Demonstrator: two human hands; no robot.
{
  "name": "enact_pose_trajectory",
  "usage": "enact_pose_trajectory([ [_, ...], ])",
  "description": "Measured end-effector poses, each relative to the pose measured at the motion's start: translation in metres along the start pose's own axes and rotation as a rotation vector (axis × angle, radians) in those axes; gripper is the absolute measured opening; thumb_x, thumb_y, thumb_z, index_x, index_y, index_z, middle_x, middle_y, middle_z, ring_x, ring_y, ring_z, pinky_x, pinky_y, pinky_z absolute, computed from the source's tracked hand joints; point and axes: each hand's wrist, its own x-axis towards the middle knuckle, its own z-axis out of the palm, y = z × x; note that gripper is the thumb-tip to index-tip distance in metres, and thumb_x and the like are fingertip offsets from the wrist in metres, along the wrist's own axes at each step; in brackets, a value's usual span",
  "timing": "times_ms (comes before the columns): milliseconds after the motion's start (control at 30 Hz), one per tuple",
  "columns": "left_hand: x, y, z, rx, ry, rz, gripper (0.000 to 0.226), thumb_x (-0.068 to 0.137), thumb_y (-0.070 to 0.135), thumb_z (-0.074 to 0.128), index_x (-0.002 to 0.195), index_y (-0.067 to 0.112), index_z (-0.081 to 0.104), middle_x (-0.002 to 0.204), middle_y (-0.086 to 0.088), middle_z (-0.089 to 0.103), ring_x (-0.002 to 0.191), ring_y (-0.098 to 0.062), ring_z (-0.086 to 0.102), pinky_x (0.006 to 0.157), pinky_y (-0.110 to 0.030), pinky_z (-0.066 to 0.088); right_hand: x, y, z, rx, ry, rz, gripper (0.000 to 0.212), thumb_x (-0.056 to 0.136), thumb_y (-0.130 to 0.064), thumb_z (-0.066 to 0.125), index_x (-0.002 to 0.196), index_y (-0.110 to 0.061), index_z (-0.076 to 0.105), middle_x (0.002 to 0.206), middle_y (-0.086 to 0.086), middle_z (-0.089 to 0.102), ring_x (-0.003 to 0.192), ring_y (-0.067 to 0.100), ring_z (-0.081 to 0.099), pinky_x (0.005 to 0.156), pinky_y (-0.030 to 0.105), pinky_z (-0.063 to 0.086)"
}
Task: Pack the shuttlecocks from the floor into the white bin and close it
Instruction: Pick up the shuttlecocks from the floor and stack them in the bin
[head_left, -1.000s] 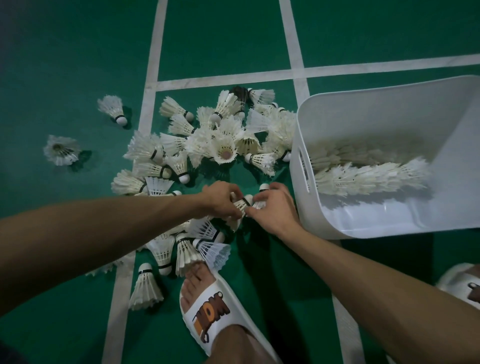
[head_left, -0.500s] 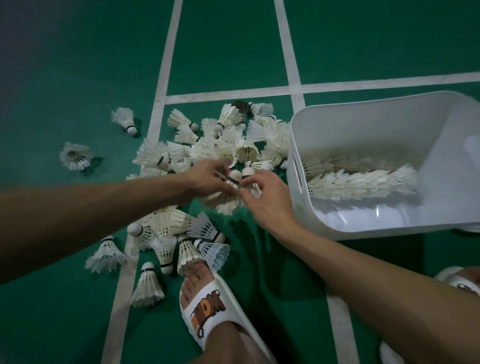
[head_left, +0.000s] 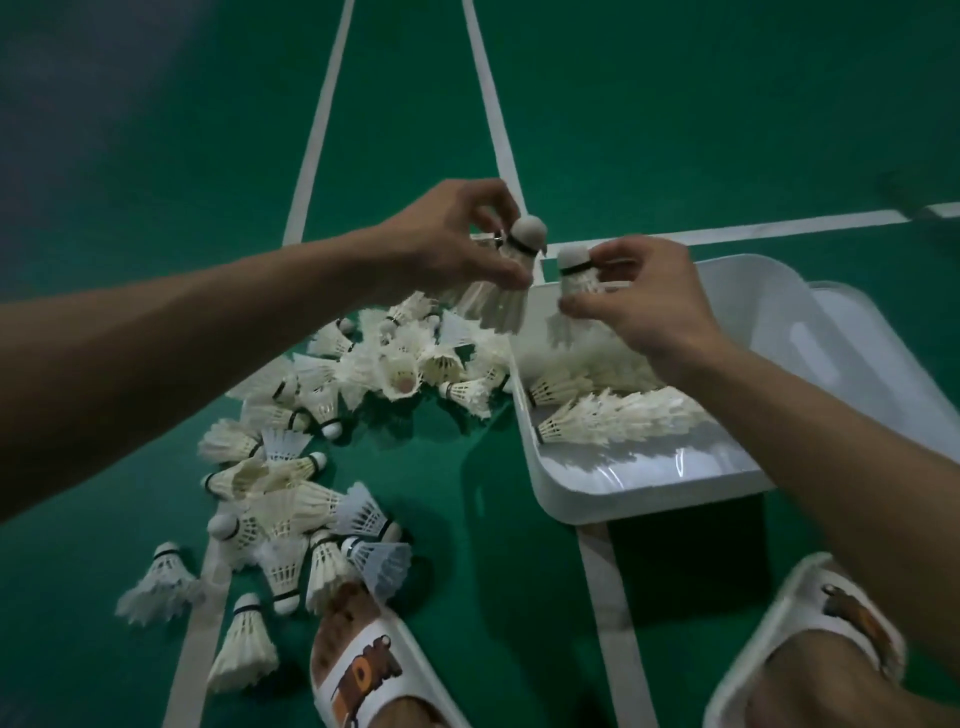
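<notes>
The left hand (head_left: 447, 244) pinches a shuttlecock (head_left: 511, 280) by its white feather skirt, cork tip up, a black band under the cork; the right hand (head_left: 639, 301) grips a second shuttlecock (head_left: 576, 275) likewise, just beside the first, over the white bin (head_left: 644, 499); inside the bin lie nested rows (head_left: 618, 421) of feathered shuttlecocks; a loose pile (head_left: 322, 447) spreads over the green floor (head_left: 156, 156) to its left, reaching a sandal (head_left: 363, 670).

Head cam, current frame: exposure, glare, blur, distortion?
Head view: dim overall, darkest top-left; small specular streak inside the white bin; right sandal and low loose shuttlecocks motion-smeared; left hand, right hand and the held shuttlecocks they pinch are somewhat sharper; court lines splay toward the bottom, wide-angle look; bin throws a dark shadow on the floor.
</notes>
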Motion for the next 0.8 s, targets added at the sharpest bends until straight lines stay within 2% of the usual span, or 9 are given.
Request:
enact_pose_trajectory([
  [100, 0.013, 0.012, 0.019, 0.008, -0.031, 0.029, 0.032, 0.071, 0.019, 0.080, 0.091, 0.025, 0.056, 0.110, 0.003, 0.056, 0.097, -0.015, 0.059, 0.080, -0.040, 0.053, 0.011, 0.020, -0.031, -0.167, 0.031, -0.031, 0.049, 0.067, -0.011, 0.086, 0.108, -0.023, 0.062, 0.104, -0.001, 0.063, 0.095, 0.016, 0.063, 0.072, 0.027, 0.051],
  [167, 0.022, 0.015, 0.032, 0.024, -0.062, 0.023, 0.033, 0.071, 0.020, 0.080, 0.095, 0.022, 0.057, 0.111, 0.000, 0.056, 0.098, -0.018, 0.059, 0.081, -0.042, 0.054, 0.015, 0.034, -0.045, -0.300, -0.053, -0.007, 0.047, 0.070, -0.018, 0.085, 0.110, -0.025, 0.062, 0.104, -0.001, 0.062, 0.091, 0.016, 0.061, 0.061, 0.023, 0.043],
  [233, 0.030, 0.014, 0.044, 0.015, -0.083, 0.001, 0.039, 0.071, 0.022, 0.081, 0.102, 0.015, 0.058, 0.112, -0.004, 0.057, 0.098, -0.022, 0.061, 0.082, -0.047, 0.056, 0.016, 0.047, -0.049, -0.399, -0.195, 0.061, 0.049, 0.072, -0.025, 0.084, 0.115, -0.024, 0.060, 0.100, -0.001, 0.062, 0.084, 0.014, 0.061, 0.057, 0.023, 0.043],
  [300, 0.037, 0.011, 0.053, -0.004, -0.094, -0.024, 0.043, 0.070, 0.023, 0.082, 0.104, 0.012, 0.059, 0.113, -0.007, 0.058, 0.099, -0.026, 0.062, 0.083, -0.051, 0.056, 0.016, 0.059, -0.045, -0.573, -0.338, 0.075, 0.052, 0.070, -0.033, 0.085, 0.114, -0.018, 0.061, 0.096, -0.001, 0.063, 0.081, 0.015, 0.061, 0.062, 0.024, 0.046],
  [400, 0.048, 0.000, 0.063, -0.025, -0.133, -0.065, 0.041, 0.068, 0.022, 0.082, 0.101, 0.013, 0.060, 0.115, -0.009, 0.058, 0.100, -0.027, 0.062, 0.085, -0.051, 0.055, 0.015, 0.080, -0.029, -0.869, -0.533, 0.063, 0.050, 0.069, -0.041, 0.083, 0.107, -0.013, 0.066, 0.101, 0.002, 0.066, 0.087, 0.019, 0.060, 0.074, 0.029, 0.049],
  [533, 0.056, -0.016, 0.070, 0.037, -0.228, -0.077, 0.036, 0.069, 0.024, 0.082, 0.096, 0.017, 0.060, 0.111, -0.003, 0.059, 0.102, -0.022, 0.060, 0.083, -0.043, 0.055, 0.019, 0.104, -0.007, -0.978, -0.768, 0.044, 0.045, 0.071, -0.039, 0.081, 0.109, -0.022, 0.063, 0.109, 0.000, 0.063, 0.088, 0.019, 0.057, 0.070, 0.027, 0.044],
  [700, 0.068, -0.028, 0.067, 0.007, -0.256, -0.125, 0.033, 0.068, 0.023, 0.081, 0.093, 0.020, 0.059, 0.109, -0.002, 0.060, 0.099, -0.021, 0.061, 0.073, -0.036, 0.055, 0.028, 0.111, 0.020, -1.155, -0.910, -0.128, 0.045, 0.078, -0.045, 0.074, 0.115, -0.021, 0.065, 0.114, 0.000, 0.064, 0.103, 0.024, 0.059, 0.080, 0.028, 0.046],
  [767, 0.072, -0.029, 0.067, -0.021, -0.246, -0.122, 0.034, 0.067, 0.023, 0.081, 0.093, 0.018, 0.060, 0.108, -0.004, 0.061, 0.096, -0.023, 0.063, 0.071, -0.035, 0.056, 0.029, 0.112, 0.027, -1.240, -0.906, -0.151, 0.039, 0.079, -0.050, 0.071, 0.097, -0.016, 0.065, 0.103, 0.000, 0.063, 0.099, 0.024, 0.058, 0.082, 0.030, 0.045],
  [800, 0.073, -0.029, 0.068, -0.023, -0.244, -0.119, 0.036, 0.066, 0.023, 0.082, 0.094, 0.018, 0.060, 0.108, -0.003, 0.061, 0.096, -0.023, 0.063, 0.072, -0.036, 0.057, 0.028, 0.112, 0.029, -1.296, -0.884, -0.170, 0.038, 0.080, -0.053, 0.069, 0.086, -0.017, 0.058, 0.098, 0.001, 0.060, 0.098, 0.025, 0.055, 0.084, 0.032, 0.043],
])
